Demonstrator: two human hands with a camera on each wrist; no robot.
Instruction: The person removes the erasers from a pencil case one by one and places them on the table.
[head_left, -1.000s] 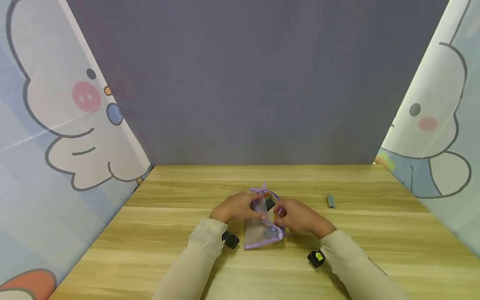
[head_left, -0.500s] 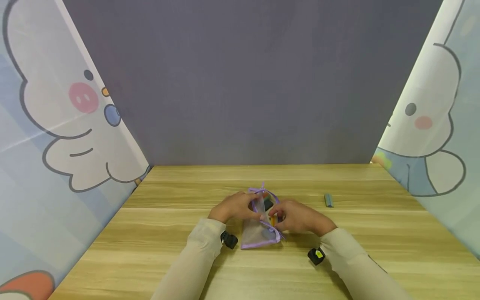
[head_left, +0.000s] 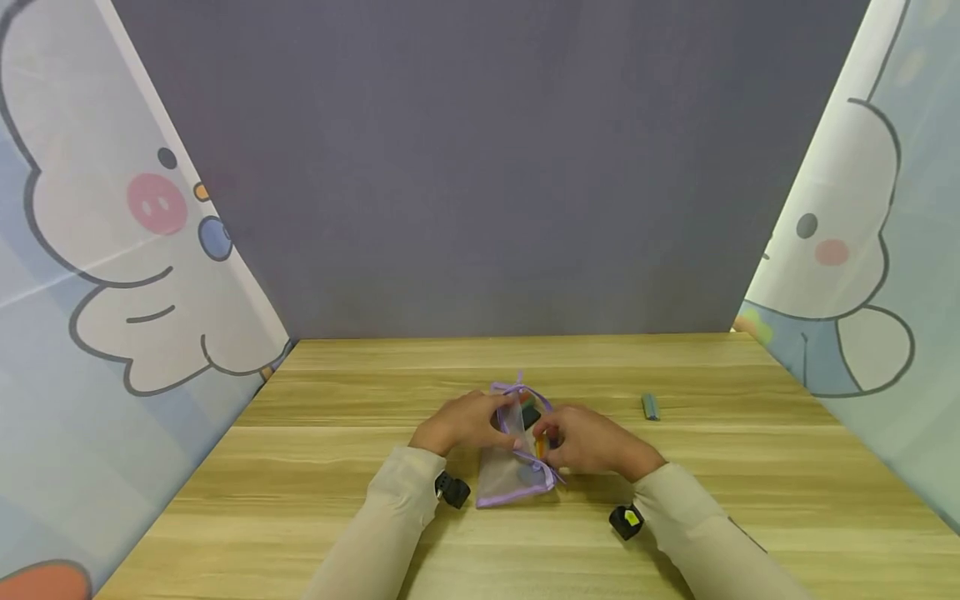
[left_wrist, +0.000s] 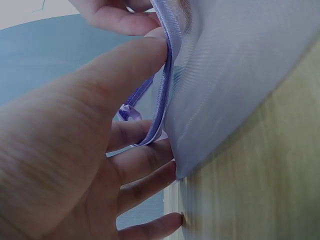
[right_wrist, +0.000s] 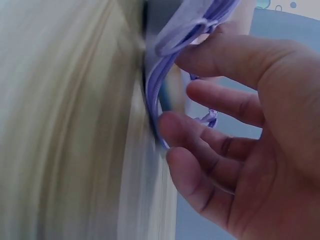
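Observation:
A sheer mesh pouch with purple edging and ribbon ties lies on the wooden table, its mouth spread. My left hand holds the mouth on its left side, thumb and fingers curved at the purple rim. My right hand is at the right side of the mouth, where its thumb and fingertips close round a yellow-orange piece. In the right wrist view this piece is blurred behind the rim. A black piece and red and green bits show inside the pouch.
A grey-green stick lies on the table to the right of the hands. A dark grey panel stands along the back edge. Cartoon-printed sheets close in both sides.
The view has shifted slightly. My right hand has worked a little at the pouch mouth, and more of the yellow-orange piece shows. My left hand keeps its hold on the rim.

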